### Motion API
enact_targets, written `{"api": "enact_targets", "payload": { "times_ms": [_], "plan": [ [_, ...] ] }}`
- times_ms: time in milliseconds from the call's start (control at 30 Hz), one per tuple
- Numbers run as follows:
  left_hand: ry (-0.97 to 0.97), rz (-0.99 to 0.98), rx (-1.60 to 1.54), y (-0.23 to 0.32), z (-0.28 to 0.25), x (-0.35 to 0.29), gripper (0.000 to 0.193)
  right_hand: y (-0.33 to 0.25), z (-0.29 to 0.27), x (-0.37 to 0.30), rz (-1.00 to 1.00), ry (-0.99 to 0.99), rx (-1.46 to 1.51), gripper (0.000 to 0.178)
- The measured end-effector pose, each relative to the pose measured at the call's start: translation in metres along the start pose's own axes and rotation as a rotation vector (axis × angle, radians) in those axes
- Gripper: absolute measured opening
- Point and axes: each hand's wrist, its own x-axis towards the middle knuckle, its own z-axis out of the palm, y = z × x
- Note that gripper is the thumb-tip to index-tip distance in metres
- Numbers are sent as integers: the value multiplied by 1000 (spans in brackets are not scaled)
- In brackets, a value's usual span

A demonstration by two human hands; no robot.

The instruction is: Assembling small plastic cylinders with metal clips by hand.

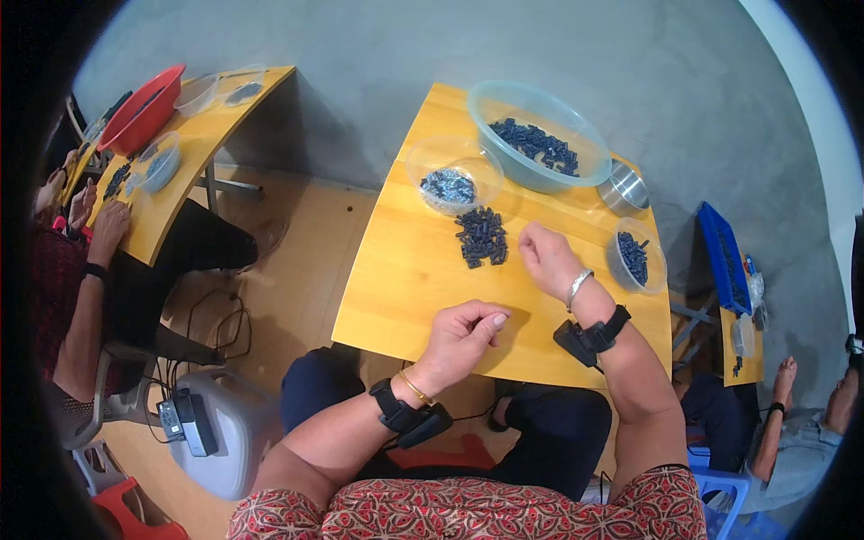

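Note:
Over the near part of the yellow table [405, 297], my left hand [454, 342] is closed, its thumb pressed along curled fingers. Farther forward, my right hand [547, 259] is bent inward in a closed shape beside a pile of small dark cylindrical parts [481, 237]. What either hand holds, if anything, is hidden. Behind the pile sits a clear plastic bowl [418, 166] with small shiny pieces in it. A clear round tub [650, 281] of dark parts is to the right of my right wrist.
A large pale blue basin [504, 94] with more dark parts stands at the back, next to a metal bowl [624, 191]. Co-workers sit at tables on both sides; a red basin [148, 117] is left, a blue tray [711, 238] right. A grey stool [229, 432] and cables are on the floor.

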Motion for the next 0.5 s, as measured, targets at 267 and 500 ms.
{"api": "enact_targets", "payload": {
  "times_ms": [267,500],
  "plan": [
    [131,188,151,2,2,-6,12,-34,19,0,-229,-110,131,14],
    [210,251,231,4,-11,-3,13,-35,29,3,-241,-171,26,13]
  ]
}}
